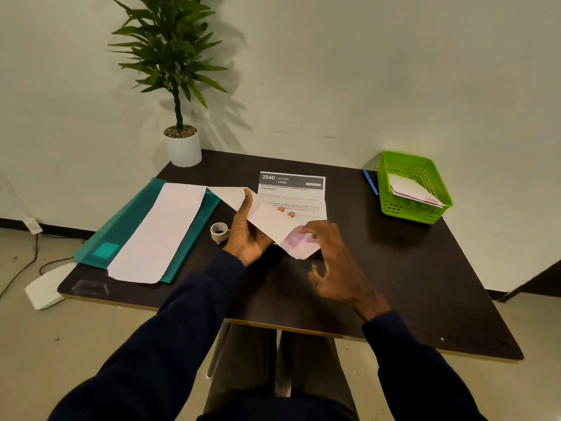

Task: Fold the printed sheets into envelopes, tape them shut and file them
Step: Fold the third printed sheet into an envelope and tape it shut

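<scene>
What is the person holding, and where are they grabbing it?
The left hand grips the sheet at its folded left edge. The right hand presses its bottom corner.

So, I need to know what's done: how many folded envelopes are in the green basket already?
2, as far as shows: both lean in the green basket at the table's far right, a white envelope over a pinkish envelope. More may lie hidden beneath.

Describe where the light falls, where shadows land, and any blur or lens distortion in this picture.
Head view: light from the front left throws the plant's shadow rightward onto the wall; the table edges splay with wide-angle distortion; the right hand's fingers look motion-blurred; small print on the printed sheet is unreadable.
</scene>
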